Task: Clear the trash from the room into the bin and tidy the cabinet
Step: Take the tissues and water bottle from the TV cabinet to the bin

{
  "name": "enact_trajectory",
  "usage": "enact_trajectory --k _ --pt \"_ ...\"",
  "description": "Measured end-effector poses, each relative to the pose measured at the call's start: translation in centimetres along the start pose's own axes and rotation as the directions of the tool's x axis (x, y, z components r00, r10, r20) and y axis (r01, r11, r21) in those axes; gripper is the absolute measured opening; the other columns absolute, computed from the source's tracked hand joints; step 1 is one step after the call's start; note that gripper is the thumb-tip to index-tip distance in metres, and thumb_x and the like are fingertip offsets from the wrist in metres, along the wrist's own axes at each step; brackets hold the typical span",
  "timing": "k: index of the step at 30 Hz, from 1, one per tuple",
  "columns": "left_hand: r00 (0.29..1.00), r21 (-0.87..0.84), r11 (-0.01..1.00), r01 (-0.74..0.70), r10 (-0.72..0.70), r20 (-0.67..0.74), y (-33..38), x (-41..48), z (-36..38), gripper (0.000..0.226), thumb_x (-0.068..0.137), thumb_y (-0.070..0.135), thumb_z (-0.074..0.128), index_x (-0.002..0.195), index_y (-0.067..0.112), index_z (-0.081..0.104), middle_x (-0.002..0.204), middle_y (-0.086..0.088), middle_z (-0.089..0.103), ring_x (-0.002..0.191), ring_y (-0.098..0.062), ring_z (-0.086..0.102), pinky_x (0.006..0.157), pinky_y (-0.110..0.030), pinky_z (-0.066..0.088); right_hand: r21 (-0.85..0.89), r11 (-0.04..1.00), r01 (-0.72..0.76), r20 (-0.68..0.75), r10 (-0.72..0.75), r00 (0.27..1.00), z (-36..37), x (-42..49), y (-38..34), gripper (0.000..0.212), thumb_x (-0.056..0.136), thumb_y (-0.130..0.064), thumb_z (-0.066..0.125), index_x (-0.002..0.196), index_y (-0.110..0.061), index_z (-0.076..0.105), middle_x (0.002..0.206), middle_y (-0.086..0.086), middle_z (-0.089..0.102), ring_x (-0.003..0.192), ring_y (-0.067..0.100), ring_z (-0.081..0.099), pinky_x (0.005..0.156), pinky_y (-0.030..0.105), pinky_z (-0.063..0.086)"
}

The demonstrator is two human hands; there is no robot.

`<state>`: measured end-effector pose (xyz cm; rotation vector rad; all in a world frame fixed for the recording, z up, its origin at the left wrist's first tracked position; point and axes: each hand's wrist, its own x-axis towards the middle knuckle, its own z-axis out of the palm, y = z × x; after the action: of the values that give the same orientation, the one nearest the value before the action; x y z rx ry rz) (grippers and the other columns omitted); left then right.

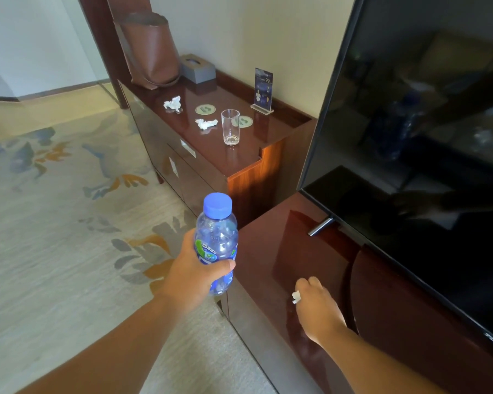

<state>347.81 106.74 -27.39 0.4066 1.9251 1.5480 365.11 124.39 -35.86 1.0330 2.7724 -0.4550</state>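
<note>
The left hand point(194, 270), fingers clamped round the waist of a seemingly light, crushable water bottle point(216, 240), hangs off the bench point(268, 251) corner; the right hand point(316, 304) pinches a soft tissue wad point(296, 297) near its front edge.

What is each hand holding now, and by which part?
The left hand grips the plastic bottle around its labelled middle. The right hand pinches a crumpled tissue, mostly hidden.

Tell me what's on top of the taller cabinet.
Two crumpled tissues, an empty glass, two coasters, a card stand, a grey tissue box and a brown leather container. The glass partly covers one coaster; anything behind the container is hidden.
</note>
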Motion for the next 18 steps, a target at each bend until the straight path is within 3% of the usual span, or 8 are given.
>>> enact_trajectory --k 4,6,11,14,18 --pt "1.0 -0.002 1.0 -0.019 0.019 0.024 0.9 -0.4 1.4 0.069 0.054 0.023 0.08 0.115 0.033 0.049 0.106 0.0 0.068 0.099 -0.022 0.068 0.089 -0.043 0.055 0.111 0.993 0.028 -0.028 -0.025 0.999 -3.4 -0.2 -1.1 0.019 0.092 -0.006 0.043 0.102 -0.017 0.054 0.105 0.001 0.052 0.082 0.018 0.051 0.069 0.022 0.034" --pt "0.999 -0.005 0.999 -0.033 0.034 0.036 1.4 -0.6 2.2 0.073 0.053 0.024 0.08 0.118 0.032 0.048 0.107 0.0 0.068 0.099 -0.022 0.067 0.089 -0.044 0.055 0.183 0.983 0.031 -0.066 -0.019 0.998 -5.5 -0.8 -1.6 0.017 0.093 -0.007 0.039 0.09 -0.016 0.054 0.097 0.001 0.056 0.077 0.017 0.047 0.066 0.024 0.034" --pt "0.992 0.016 0.998 -0.061 0.059 0.116 2.5 -1.9 5.0 0.078 0.047 0.032 0.08 0.118 0.035 0.047 0.106 0.003 0.067 0.099 -0.019 0.067 0.092 -0.047 0.053 0.465 0.883 -0.068 -0.104 0.131 0.986 -9.8 -3.6 -1.7 0.026 0.085 -0.022 0.044 0.062 -0.011 0.038 0.06 0.002 0.045 0.059 0.023 0.039 0.054 0.034 0.034" --pt "0.982 0.035 0.996 -0.081 0.074 0.173 3.1 -3.5 7.5 0.07 0.046 0.032 0.079 0.108 0.041 0.048 0.103 0.006 0.067 0.096 -0.015 0.067 0.091 -0.043 0.053 0.449 0.887 -0.109 -0.159 0.199 0.967 -11.4 -6.5 -0.7 0.043 0.091 -0.039 0.046 0.058 -0.011 0.037 0.056 0.002 0.044 0.061 0.023 0.044 0.058 0.033 0.035" --pt "0.965 0.053 0.991 -0.127 0.111 0.237 4.1 -6.8 11.5 0.076 0.052 0.029 0.08 0.119 0.037 0.046 0.105 0.009 0.066 0.098 -0.012 0.065 0.089 -0.036 0.052 0.355 0.925 -0.132 -0.238 0.226 0.945 -12.7 -11.6 2.3 0.052 0.099 -0.043 0.036 0.054 -0.017 0.033 0.054 -0.001 0.039 0.061 0.02 0.042 0.062 0.03 0.032"
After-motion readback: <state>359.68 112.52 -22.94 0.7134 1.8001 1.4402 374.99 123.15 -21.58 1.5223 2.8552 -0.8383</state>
